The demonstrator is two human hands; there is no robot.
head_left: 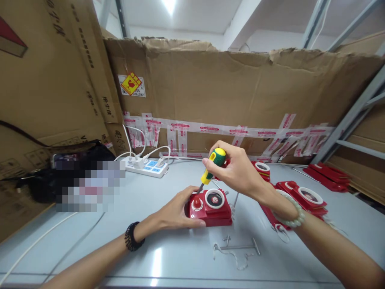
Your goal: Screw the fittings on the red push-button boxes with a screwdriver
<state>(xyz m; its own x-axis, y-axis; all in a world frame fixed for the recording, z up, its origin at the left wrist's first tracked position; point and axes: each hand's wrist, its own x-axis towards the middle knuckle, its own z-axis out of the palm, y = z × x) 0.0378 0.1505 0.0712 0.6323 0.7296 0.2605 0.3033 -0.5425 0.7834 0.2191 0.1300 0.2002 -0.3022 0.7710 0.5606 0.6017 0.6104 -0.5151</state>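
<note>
A red box-shaped device (218, 216) with a red knob and a round white-rimmed window lies on the table in front of me. My left hand (177, 210) grips its left end, thumb along the near side and fingers round the far side. My right hand (234, 168) is closed round a screwdriver (214, 162) with a green and yellow handle. The screwdriver tilts down to the left, and its shaft reaches the device's far left corner by my left fingertips. Whether its tip sits in a screw is hidden.
A metal T-shaped rod with a white cord (240, 247) lies nearer me. More red devices (300, 196) stand at right, and further red parts (327, 176) lie behind them. A white power strip (147, 166) with plugged cables sits at back left. Cardboard (210, 92) walls the table's rear.
</note>
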